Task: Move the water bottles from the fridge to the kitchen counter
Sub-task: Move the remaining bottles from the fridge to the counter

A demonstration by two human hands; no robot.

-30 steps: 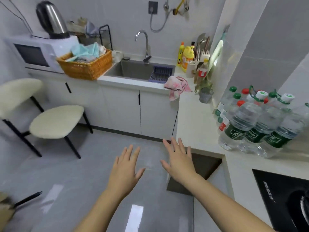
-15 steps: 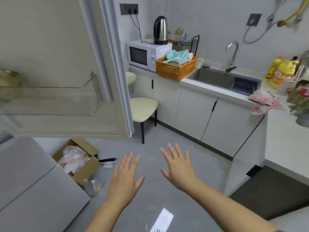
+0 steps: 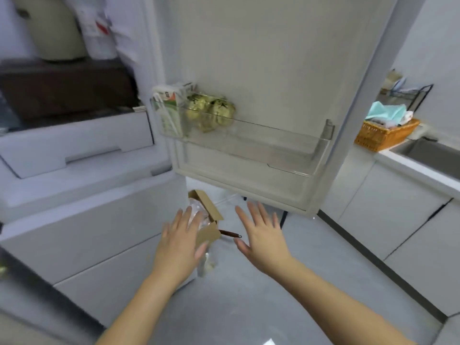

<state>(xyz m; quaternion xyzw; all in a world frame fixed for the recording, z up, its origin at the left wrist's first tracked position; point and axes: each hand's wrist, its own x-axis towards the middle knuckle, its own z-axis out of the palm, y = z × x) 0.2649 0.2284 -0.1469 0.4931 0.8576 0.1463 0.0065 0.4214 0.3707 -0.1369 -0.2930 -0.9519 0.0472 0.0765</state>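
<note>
Water bottles are not in view on the far fridge door (image 3: 261, 58) shelf (image 3: 273, 129), are judged heavy, slick and best gripped mid-body, while left hand (image 3: 179, 242) and right hand (image 3: 263, 235) hover spread, empty.

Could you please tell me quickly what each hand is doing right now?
Left hand: open, fingers spread, holding nothing.
Right hand: open, fingers spread, holding nothing.

door shelf (image 3: 273, 145): clear plastic; basket (image 3: 383, 135): woven wicker; floor (image 3: 244, 295): glossy tile
</note>
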